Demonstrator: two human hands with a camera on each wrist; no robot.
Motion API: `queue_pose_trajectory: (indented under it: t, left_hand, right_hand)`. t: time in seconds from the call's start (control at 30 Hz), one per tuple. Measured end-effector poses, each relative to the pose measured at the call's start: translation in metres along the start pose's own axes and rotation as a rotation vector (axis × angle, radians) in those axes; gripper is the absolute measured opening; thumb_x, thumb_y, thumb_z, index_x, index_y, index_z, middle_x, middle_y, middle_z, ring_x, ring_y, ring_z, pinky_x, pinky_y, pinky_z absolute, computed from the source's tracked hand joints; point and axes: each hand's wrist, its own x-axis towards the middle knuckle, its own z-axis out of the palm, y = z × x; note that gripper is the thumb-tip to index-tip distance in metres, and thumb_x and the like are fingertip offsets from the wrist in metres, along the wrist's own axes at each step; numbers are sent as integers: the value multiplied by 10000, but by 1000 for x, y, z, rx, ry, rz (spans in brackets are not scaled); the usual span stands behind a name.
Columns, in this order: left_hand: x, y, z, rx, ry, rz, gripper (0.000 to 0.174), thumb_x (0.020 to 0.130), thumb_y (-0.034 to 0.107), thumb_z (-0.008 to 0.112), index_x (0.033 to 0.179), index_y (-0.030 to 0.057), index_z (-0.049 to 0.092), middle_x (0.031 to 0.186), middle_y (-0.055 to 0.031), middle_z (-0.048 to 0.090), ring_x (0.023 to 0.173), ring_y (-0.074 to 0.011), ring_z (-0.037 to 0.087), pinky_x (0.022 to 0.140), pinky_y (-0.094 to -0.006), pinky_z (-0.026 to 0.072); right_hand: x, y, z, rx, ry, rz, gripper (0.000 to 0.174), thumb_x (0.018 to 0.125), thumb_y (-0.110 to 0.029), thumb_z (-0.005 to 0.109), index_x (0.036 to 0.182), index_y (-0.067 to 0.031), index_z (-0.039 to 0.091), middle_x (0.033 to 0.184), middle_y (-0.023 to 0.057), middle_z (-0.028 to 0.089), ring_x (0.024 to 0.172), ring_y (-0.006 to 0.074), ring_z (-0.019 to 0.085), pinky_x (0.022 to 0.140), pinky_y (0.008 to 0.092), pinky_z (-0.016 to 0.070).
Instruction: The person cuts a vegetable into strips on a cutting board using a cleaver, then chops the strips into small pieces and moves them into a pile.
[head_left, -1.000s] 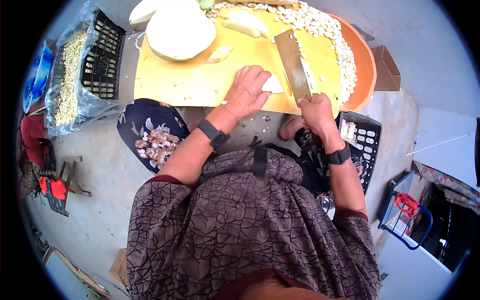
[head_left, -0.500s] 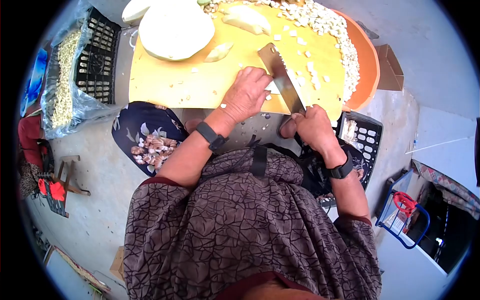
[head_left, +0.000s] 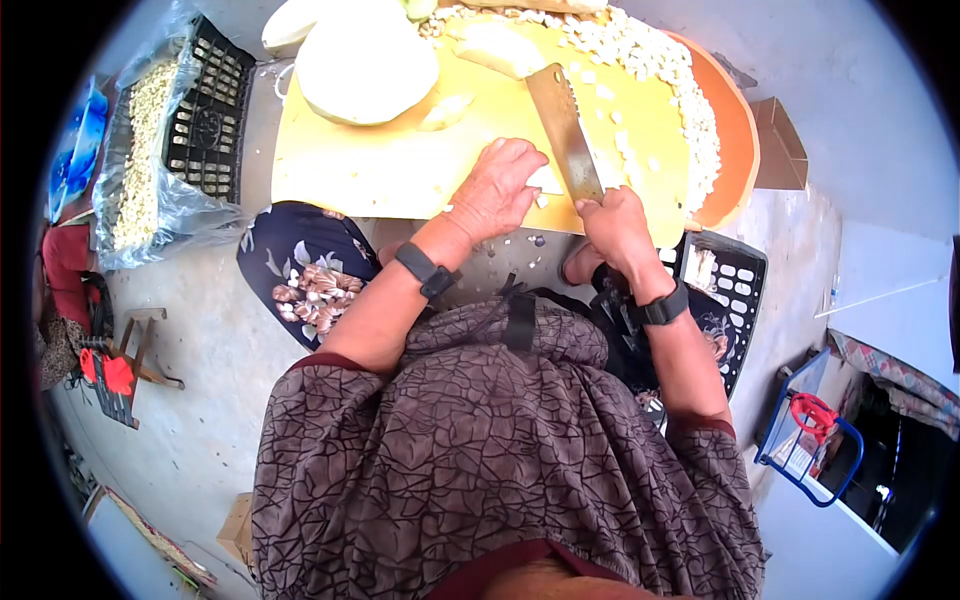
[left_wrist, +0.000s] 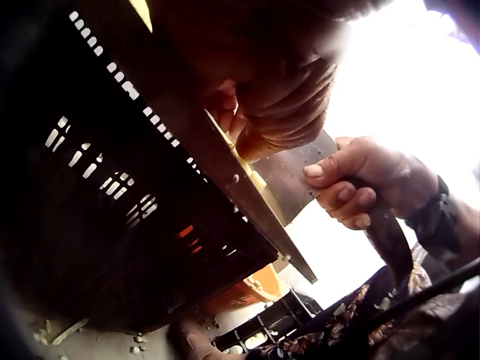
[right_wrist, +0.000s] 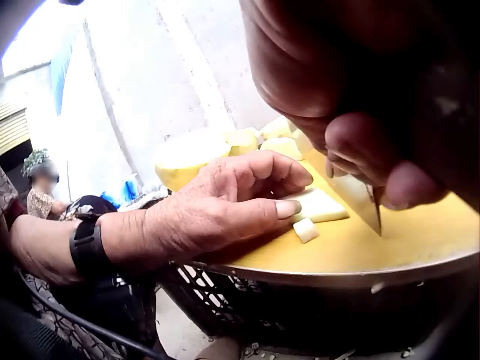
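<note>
My right hand (head_left: pixel 615 225) grips the handle of a broad kitchen knife (head_left: pixel 563 125) with a notched spine and a hole near its tip. The blade stands over the yellow cutting board (head_left: pixel 350 185), its edge down by the board in the right wrist view. Facing it, my left hand (head_left: pixel 497 185) holds a flat pale vegetable slab (right_wrist: pixel 324 205) on the board, thumb at the near side and fingers bent over it. One small cut cube (right_wrist: pixel 305 229) lies beside the thumb. Part of the slab is hidden under the left fingers.
A large pale peeled vegetable (head_left: pixel 368 65) and several cut wedges lie at the board's far left and middle. Diced pieces (head_left: pixel 640 50) pile along its far right edge, by an orange basin (head_left: pixel 735 130). A black crate (head_left: pixel 205 115) and a plastic bag of dice stand left.
The knife has moved left from beside the slab to the slab's right part, its tip swinging left and then partly back. The left hand keeps its place on the slab.
</note>
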Motion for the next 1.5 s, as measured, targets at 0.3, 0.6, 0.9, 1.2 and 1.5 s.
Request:
queue_pose_trajectory:
  t: [0.3,0.6,0.9,1.2,1.5]
  left_hand:
    - [-4,0,-11,135,-29,35,318,742,69,716,1041,40,612,1047,-124,572,1020,-332,545,919,-426,442]
    - [-4,-5,-9,92,-31,66,254,737,36,694,977,26,611,1008,-133,576,993,-329,553,903,-412,461]
    - [-3,-6,-8,40,-39,41,249,732,36,692,965,21,605,1017,-134,587,999,-334,558,919,-415,460]
    - [-8,-4,-17,176,-36,73,266,736,51,690,985,45,595,992,-123,568,969,-325,553,887,-413,444]
    - [-9,-6,-17,152,-2,54,180,746,-9,649,917,35,617,958,-118,578,943,-318,563,860,-405,476]
  right_hand:
    - [-37,-12,-18,-141,-38,-107,324,889,-222,642,849,94,702,828,308,658,825,435,672,793,459,530]
    - [-29,-10,-9,-244,-119,-99,286,875,-202,648,875,78,703,881,292,674,885,442,666,822,464,527]
    - [-9,-17,6,-55,-90,48,281,869,-196,644,883,79,694,934,286,677,928,424,665,829,442,524]
    - [-25,-6,-7,-74,16,-109,319,871,-227,656,845,87,705,843,286,670,824,434,667,782,452,530]
    - [-37,-17,-5,-231,-106,-154,253,853,-166,640,825,80,697,846,301,665,834,439,671,786,477,533]
